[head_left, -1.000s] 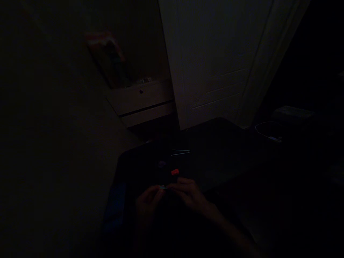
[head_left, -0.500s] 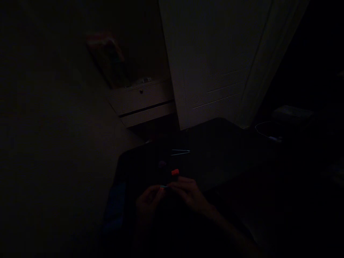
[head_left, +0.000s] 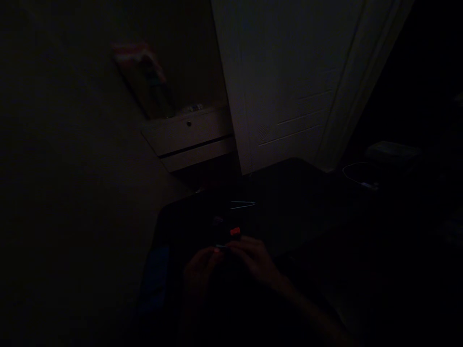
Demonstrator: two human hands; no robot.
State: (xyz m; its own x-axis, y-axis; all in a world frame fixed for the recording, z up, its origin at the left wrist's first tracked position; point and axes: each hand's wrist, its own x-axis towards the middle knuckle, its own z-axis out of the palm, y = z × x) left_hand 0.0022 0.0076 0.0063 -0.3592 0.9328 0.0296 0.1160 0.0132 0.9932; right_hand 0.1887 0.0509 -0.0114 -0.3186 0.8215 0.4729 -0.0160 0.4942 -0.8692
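Observation:
The scene is very dark, so fine detail is lost. My left hand (head_left: pixel 199 266) is closed, thumb and fingertips pinching a tiny reddish piece (head_left: pixel 216 250). Facing it, my right hand (head_left: pixel 256 258) is closed too, its fingertips at the end of a thin pale piece (head_left: pixel 221 246) that reaches across to the left fingertips. What kind of things these are I cannot tell. Just beyond my right fingers lies a small bright red-orange block (head_left: pixel 235 231). Farther back on the dark tabletop (head_left: pixel 285 188) rests a thin V-shaped metal thing like tweezers (head_left: pixel 243 205), near a dim small lump (head_left: pixel 217 220).
A blue flat thing (head_left: pixel 156 274) lies along the left side. Behind the table stand a white drawer unit (head_left: pixel 195 130), with a red-topped package (head_left: pixel 144 77) on it, and a pale panelled door (head_left: pixel 285 86). A white cable (head_left: pixel 349 168) curls at the right.
Both hands stay nearly in place, fingertips still together. The thin pale piece has shifted up slightly and looks dimmer. Lighting on the door and drawers has changed a little.

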